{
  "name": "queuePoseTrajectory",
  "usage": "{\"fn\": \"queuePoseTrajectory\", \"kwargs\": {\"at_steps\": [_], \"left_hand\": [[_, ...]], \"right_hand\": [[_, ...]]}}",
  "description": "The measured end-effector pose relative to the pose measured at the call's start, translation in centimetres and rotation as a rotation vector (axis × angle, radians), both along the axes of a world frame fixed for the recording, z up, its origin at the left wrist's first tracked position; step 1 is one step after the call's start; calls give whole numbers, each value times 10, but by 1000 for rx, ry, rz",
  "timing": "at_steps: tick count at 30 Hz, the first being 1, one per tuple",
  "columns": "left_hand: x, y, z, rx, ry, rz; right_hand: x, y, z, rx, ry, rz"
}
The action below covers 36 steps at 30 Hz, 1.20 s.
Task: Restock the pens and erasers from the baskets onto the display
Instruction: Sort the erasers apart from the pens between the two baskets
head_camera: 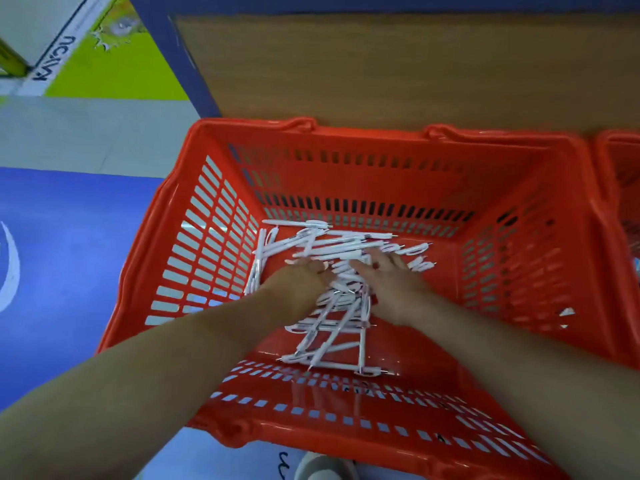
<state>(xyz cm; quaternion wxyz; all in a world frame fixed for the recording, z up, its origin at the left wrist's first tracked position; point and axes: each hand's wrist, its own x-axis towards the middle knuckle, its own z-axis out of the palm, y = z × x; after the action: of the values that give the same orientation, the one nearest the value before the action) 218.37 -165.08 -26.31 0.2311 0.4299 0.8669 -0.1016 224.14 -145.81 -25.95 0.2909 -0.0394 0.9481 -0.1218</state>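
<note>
Left hand point(304, 284) is down in the pile of white pens point(346, 242) at the bottom of the orange basket point(346, 174). Its fingers are bent into the heap, and honestly I can't tell if it's got hold of any. Right hand point(393, 284) is just beside it, fingers spread flat on the pens, gripping nothing. Second orange basket point(620, 161) sits right beside this one, on the right.
</note>
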Motion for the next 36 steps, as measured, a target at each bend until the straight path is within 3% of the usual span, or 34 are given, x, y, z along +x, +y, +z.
{"fn": "queuePoseTrajectory", "kwargs": {"at_steps": [3,6,8,10,13,16,24,27,32,36], "left_hand": [[7,-8,3,98,-91,2],[3,-12,6,237,-43,211],[-13,-18,4,193,-36,465],[-24,-25,0,100,-20,566],[-21,-33,-5,42,-27,487],[-17,-27,1,67,-27,398],[-16,-20,9,-158,-38,103],[-19,-21,11,-175,-113,48],[-31,-29,17,-154,-229,169],[-37,-35,32,-191,-193,196]], "right_hand": [[1,0,3,176,90,103],[2,2,4,294,152,161],[4,0,7,316,197,191],[6,-4,7,259,202,207],[9,-11,4,163,119,231],[11,-14,-3,201,154,295],[3,-3,5,279,130,362],[0,1,11,315,-15,380],[-18,15,20,293,-179,346],[-25,30,26,75,-420,118]]}}
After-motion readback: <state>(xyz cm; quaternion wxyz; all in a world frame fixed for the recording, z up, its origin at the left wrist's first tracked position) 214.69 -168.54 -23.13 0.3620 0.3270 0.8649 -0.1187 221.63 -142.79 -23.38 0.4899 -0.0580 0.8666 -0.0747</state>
